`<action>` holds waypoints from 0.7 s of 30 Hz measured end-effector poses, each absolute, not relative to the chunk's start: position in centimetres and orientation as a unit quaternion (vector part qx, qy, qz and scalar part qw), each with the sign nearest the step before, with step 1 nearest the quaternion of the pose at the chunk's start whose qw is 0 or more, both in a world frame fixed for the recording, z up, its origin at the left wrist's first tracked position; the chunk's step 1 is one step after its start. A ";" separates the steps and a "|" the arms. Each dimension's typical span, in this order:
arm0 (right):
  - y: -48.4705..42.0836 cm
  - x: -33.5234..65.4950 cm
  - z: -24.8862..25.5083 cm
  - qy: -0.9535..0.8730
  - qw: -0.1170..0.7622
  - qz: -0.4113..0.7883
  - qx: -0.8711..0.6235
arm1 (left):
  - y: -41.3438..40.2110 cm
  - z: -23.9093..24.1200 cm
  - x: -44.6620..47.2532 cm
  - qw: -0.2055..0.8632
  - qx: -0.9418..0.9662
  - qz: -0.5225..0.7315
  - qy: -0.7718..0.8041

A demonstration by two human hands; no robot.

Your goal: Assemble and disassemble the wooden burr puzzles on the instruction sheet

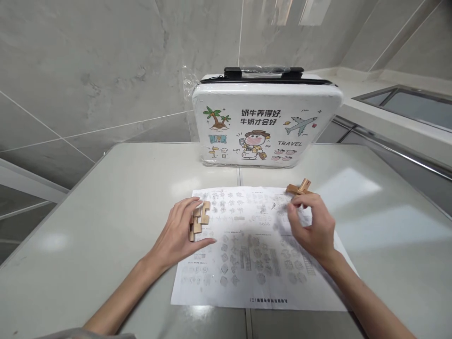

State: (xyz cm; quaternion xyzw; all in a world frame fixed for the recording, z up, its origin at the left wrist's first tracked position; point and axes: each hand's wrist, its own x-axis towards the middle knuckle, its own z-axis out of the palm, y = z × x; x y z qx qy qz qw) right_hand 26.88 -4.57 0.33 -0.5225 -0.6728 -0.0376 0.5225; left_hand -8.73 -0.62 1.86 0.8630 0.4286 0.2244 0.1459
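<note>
A printed sheet of puzzle diagrams (254,263) lies flat on the pale table (116,207). My left hand (178,235) rests on the sheet's left side, fingers curled around several notched wooden puzzle pieces (198,220). My right hand (310,226) hovers over the sheet's upper right, its fingertips pinched on a small assembly of crossed wooden pieces (299,189).
A white carry case (268,122) with cartoon prints and a black handle stands upright at the table's far edge, wrapped in clear film. Grey tiled walls rise behind. A ledge with a metal-framed recess (409,103) runs along the right.
</note>
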 end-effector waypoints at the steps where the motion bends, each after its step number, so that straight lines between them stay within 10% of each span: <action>1: -4.8 26.2 0.4 -0.691 0.515 -0.005 -0.508 | -0.4 1.7 -9.1 0.148 0.864 0.214 0.432; 21: -5.7 23.1 -1.7 -0.781 0.372 0.175 -0.470 | 3.4 2.1 -7.0 0.146 0.901 0.201 0.356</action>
